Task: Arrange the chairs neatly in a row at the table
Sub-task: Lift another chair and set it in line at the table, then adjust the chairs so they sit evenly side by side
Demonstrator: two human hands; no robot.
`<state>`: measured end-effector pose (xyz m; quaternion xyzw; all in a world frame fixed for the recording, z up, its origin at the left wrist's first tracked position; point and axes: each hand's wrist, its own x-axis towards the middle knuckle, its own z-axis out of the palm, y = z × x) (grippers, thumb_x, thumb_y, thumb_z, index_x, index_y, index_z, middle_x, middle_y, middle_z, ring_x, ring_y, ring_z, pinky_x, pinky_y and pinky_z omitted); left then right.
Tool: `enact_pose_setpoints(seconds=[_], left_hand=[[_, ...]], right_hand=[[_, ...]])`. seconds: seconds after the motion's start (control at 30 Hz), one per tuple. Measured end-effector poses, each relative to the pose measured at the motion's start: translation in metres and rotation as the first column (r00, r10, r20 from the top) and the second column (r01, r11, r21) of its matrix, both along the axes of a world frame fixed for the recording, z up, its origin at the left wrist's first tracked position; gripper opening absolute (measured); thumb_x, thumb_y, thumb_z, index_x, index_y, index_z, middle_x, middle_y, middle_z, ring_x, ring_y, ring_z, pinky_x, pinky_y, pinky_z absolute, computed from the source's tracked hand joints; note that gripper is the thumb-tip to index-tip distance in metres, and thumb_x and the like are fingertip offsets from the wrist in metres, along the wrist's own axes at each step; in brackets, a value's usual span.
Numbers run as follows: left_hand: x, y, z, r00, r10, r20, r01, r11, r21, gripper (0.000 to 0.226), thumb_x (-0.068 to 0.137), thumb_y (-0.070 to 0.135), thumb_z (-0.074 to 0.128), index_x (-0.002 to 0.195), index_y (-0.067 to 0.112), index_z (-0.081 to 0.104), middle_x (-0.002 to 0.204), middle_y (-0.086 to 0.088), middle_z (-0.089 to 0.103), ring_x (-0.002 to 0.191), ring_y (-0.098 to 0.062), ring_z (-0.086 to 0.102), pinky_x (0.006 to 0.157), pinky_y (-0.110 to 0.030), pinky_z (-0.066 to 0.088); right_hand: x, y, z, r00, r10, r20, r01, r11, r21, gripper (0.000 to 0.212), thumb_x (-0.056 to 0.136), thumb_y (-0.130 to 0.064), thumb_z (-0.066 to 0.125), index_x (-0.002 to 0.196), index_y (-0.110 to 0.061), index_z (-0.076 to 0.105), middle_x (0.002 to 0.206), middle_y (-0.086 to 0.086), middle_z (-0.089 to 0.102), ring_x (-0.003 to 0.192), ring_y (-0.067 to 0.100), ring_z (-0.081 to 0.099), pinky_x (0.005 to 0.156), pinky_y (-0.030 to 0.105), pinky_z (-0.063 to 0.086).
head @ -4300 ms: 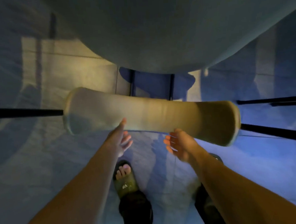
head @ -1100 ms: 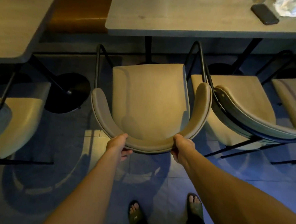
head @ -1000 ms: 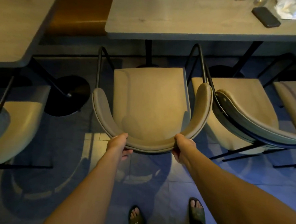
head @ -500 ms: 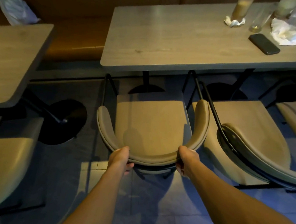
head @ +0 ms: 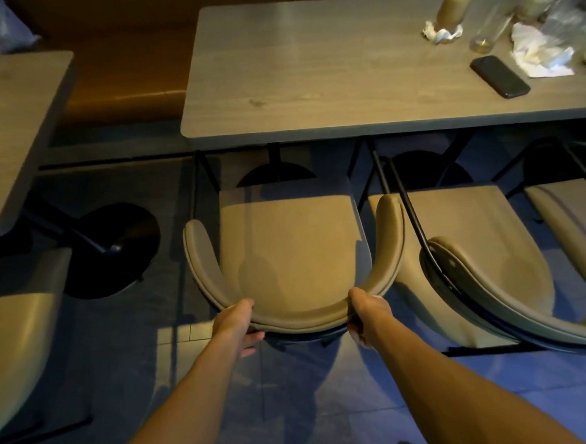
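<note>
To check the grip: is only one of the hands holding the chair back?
No, both the left hand and right hand grip the chair.

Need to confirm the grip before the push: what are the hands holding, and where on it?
Both hands hold the tan chair by its curved backrest rim: left hand on the rim's left part, right hand on its right.

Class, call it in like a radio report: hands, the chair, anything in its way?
Left hand and right hand: each with a grip on the chair backrest. Chair faces the table, seat front near its edge. Neighbouring chair close on the right.
</note>
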<state>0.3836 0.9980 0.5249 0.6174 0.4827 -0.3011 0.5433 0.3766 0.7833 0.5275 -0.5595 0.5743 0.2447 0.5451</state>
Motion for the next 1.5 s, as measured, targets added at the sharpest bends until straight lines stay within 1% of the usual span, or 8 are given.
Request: enact_pose_setpoints(seconds=[0.17,0.3,0.43,0.6,0.7,1.0,1.23,1.5], left_hand=[[-0.004,-0.003,0.002,0.999,-0.017,0.028,0.016,0.999,0.043,0.046,0.092,0.046,0.055,0.123,0.012,0.057,0.106,-0.009,0.067,0.067,-0.020,0.063,0.080,-0.038,0.049],[-0.009,-0.010,0.009,0.999,-0.030,0.040,0.023,0.988,0.155,0.067,0.085,0.062,0.057,0.126,0.008,0.057,0.116,-0.012,0.064,0.088,-0.026,0.065,0.070,-0.036,0.053],[-0.025,-0.052,0.023,0.962,-0.268,-0.045,0.210,0.629,0.748,0.087,0.079,0.051,0.071,0.137,-0.002,0.034,0.141,-0.025,0.036,0.126,-0.041,0.040,0.103,-0.048,0.033],[-0.034,-0.139,0.032,0.743,-0.657,-0.129,0.420,0.308,0.854,0.050,0.086,0.048,0.060,0.125,0.018,0.056,0.134,-0.009,0.051,0.125,-0.029,0.043,0.104,-0.045,0.030],[-0.018,-0.195,0.025,0.589,-0.807,0.029,0.615,0.471,0.632,0.060,0.091,0.067,0.035,0.118,0.020,0.062,0.117,-0.002,0.065,0.109,-0.025,0.058,0.098,-0.041,0.041],[0.041,-0.236,0.000,0.651,-0.738,0.177,0.683,0.671,0.288,0.072,0.080,0.059,0.065,0.140,0.025,0.044,0.136,0.001,0.055,0.122,-0.025,0.053,0.104,-0.039,0.041],[0.049,-0.243,-0.019,0.614,-0.766,0.189,0.712,0.641,0.286,0.051,0.088,0.028,0.061,0.138,0.026,0.050,0.127,0.002,0.060,0.115,-0.022,0.055,0.102,-0.035,0.040],[0.017,-0.246,-0.012,0.605,-0.788,0.119,0.733,0.608,0.305,0.052,0.081,0.044,0.056,0.132,0.042,0.052,0.125,0.007,0.063,0.114,-0.023,0.056,0.103,-0.041,0.042]], right_hand=[[-0.018,-0.036,0.014,0.832,0.554,-0.003,-0.526,0.788,-0.319,0.061,0.087,-0.070,0.044,0.097,-0.013,0.064,0.090,0.011,0.072,0.088,0.030,0.069,0.074,0.039,0.057],[-0.021,-0.098,0.049,0.779,0.620,0.091,-0.425,0.629,-0.651,0.030,0.096,-0.043,0.044,0.084,-0.018,0.057,0.090,0.011,0.068,0.087,0.030,0.065,0.081,0.044,0.055],[-0.020,-0.156,0.063,0.729,0.681,0.065,-0.382,0.484,-0.787,0.018,0.099,-0.031,0.046,0.098,-0.016,0.056,0.086,0.008,0.065,0.078,0.024,0.063,0.073,0.042,0.056],[-0.026,-0.204,0.054,0.561,0.824,-0.079,-0.566,0.312,-0.763,0.054,0.091,-0.052,0.055,0.132,-0.017,0.046,0.119,0.008,0.060,0.108,0.025,0.057,0.090,0.042,0.052],[-0.031,-0.224,0.038,0.495,0.868,-0.038,-0.718,0.384,-0.581,0.068,0.086,-0.058,0.059,0.140,-0.022,0.038,0.118,0.008,0.063,0.104,0.025,0.063,0.090,0.044,0.054],[-0.023,-0.253,0.001,0.418,0.907,-0.056,-0.755,0.313,-0.576,0.041,0.090,-0.058,0.048,0.118,-0.029,0.050,0.105,0.006,0.069,0.093,0.028,0.066,0.082,0.038,0.054],[-0.022,-0.251,-0.010,0.398,0.909,-0.123,-0.716,0.224,-0.661,0.035,0.092,-0.051,0.045,0.118,-0.028,0.048,0.094,0.004,0.069,0.083,0.025,0.067,0.078,0.040,0.058],[-0.015,-0.249,-0.013,0.410,0.906,-0.108,-0.694,0.233,-0.681,0.038,0.089,-0.053,0.045,0.118,-0.029,0.051,0.095,0.004,0.070,0.085,0.026,0.068,0.079,0.042,0.057]])
